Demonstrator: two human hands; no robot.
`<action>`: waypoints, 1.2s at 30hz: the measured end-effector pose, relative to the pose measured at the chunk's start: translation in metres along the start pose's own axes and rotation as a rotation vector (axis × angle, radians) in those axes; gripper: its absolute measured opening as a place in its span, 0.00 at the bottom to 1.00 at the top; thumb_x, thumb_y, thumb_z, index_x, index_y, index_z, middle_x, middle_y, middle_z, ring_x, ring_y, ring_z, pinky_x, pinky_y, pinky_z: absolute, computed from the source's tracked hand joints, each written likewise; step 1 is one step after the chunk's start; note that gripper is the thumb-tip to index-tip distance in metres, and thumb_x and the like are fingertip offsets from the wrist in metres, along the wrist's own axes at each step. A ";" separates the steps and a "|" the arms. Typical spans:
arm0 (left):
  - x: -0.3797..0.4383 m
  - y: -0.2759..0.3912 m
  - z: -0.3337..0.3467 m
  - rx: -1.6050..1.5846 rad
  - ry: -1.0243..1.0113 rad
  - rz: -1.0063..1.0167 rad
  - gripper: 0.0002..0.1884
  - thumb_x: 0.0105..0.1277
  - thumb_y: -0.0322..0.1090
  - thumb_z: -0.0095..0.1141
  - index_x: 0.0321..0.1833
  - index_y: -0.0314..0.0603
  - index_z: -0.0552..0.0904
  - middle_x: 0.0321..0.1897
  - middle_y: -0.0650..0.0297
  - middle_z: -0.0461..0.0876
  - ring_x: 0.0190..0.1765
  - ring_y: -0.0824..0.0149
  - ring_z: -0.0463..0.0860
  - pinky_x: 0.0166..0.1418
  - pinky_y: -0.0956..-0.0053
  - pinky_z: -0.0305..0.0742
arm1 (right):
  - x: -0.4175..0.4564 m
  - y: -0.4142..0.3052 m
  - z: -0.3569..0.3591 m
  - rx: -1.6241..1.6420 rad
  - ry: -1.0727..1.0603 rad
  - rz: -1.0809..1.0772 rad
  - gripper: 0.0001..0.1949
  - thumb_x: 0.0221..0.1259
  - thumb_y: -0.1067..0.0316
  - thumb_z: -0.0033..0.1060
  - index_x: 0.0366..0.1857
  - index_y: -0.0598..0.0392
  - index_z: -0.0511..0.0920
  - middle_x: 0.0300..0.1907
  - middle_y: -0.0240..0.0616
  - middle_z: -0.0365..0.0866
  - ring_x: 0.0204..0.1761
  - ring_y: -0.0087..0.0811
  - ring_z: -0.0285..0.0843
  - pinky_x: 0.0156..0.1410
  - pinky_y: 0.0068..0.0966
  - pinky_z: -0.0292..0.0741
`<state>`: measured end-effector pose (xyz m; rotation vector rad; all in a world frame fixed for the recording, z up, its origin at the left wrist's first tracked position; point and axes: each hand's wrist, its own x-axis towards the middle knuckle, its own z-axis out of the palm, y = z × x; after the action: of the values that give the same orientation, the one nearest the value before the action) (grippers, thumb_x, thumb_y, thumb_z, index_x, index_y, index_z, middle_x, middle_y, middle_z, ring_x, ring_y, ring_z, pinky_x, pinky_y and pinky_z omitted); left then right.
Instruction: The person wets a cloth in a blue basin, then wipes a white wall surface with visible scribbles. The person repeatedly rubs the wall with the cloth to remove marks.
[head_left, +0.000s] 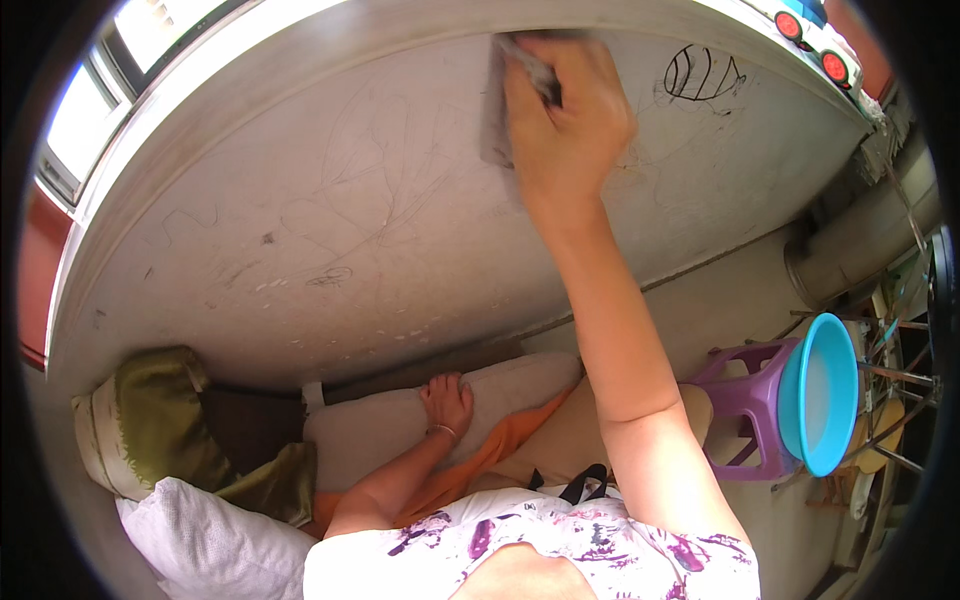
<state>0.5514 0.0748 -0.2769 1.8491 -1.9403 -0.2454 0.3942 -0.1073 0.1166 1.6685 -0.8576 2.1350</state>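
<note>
My right hand (574, 127) is raised high against a scuffed white wall (360, 187). It is closed round the handle of a flat rectangular hand tool (495, 124), whose plate lies against the wall below the sill. Motion blurs the tool, and my hand hides much of it, so its exact kind is unclear. Black scribbles (701, 73) mark the wall to the right, and faint pencil lines run to the left. Lower down, my left hand (448, 405) rests palm down on the top of a pale sofa back (360, 435), holding nothing.
A turquoise basin (829, 397) sits on a purple plastic stool (750, 397) at right, near a metal rack (900, 371) and a large pipe (862, 232). A toy car (817, 41) stands on the sill. Olive fabric (161, 412) and a white pillow (217, 540) lie at left.
</note>
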 end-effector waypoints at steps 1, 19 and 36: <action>0.002 0.002 -0.001 -0.004 -0.009 -0.007 0.13 0.59 0.38 0.50 0.46 0.42 0.76 0.42 0.57 0.75 0.51 0.57 0.71 0.56 0.59 0.57 | 0.007 0.000 0.002 -0.012 0.022 -0.030 0.07 0.47 0.79 0.64 0.32 0.57 0.80 0.30 0.33 0.78 0.25 0.24 0.70 0.29 0.15 0.66; -0.001 0.002 -0.005 0.017 0.038 0.039 0.14 0.60 0.38 0.49 0.46 0.42 0.75 0.40 0.58 0.75 0.50 0.57 0.71 0.56 0.58 0.58 | -0.030 0.011 -0.010 -0.023 -0.080 -0.062 0.08 0.45 0.80 0.63 0.31 0.57 0.80 0.28 0.36 0.76 0.27 0.29 0.71 0.27 0.21 0.69; 0.002 0.004 -0.002 0.033 0.006 0.021 0.14 0.61 0.38 0.48 0.47 0.42 0.75 0.42 0.58 0.75 0.51 0.57 0.71 0.57 0.59 0.57 | -0.070 0.033 -0.046 -0.017 -0.201 0.038 0.12 0.39 0.80 0.64 0.30 0.55 0.77 0.29 0.37 0.76 0.30 0.36 0.75 0.30 0.28 0.72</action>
<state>0.5489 0.0738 -0.2731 1.8470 -1.9707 -0.2022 0.3593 -0.0955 0.0339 1.8965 -0.9668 2.0024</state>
